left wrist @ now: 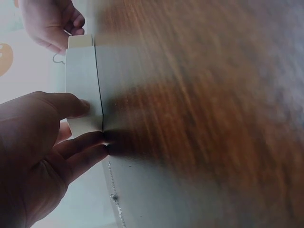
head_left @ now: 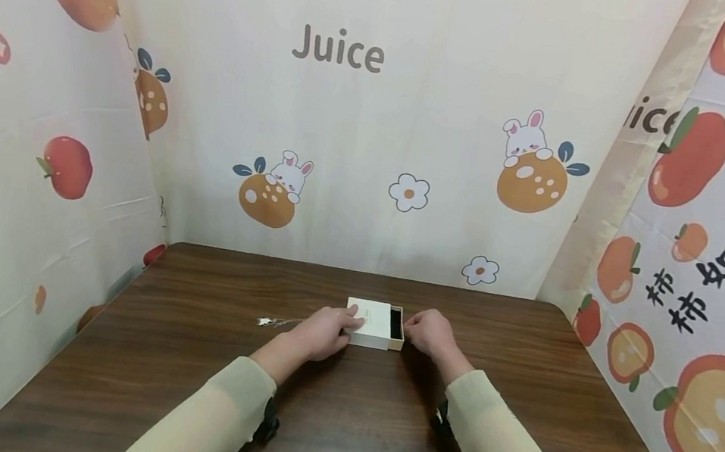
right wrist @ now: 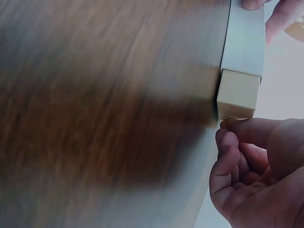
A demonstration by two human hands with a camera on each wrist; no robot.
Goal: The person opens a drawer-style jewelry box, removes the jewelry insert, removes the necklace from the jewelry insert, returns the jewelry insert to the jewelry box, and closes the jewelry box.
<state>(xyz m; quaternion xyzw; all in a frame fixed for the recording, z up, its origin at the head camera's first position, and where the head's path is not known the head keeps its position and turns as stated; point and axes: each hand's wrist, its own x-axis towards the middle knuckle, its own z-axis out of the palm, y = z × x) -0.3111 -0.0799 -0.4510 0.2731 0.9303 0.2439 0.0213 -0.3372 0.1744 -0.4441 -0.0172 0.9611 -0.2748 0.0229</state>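
Observation:
A small white drawer box (head_left: 369, 323) lies on the table, its inner drawer (head_left: 396, 330) slid partly out to the right and showing a dark inside. My left hand (head_left: 323, 332) holds the white sleeve at its left end; in the left wrist view the thumb presses the sleeve's side. At the drawer's outer end is my right hand (head_left: 432, 333). Its thumb and forefinger pinch there in the right wrist view, the other fingers curled; what exactly lies between the tips is mostly hidden. A silver chain (head_left: 277, 321) lies left of the box, partly behind the left hand.
The dark brown wooden table (head_left: 350, 423) runs back to a printed curtain (head_left: 363, 119) with fruit and rabbit pictures. More printed cloth hangs along the left and right sides.

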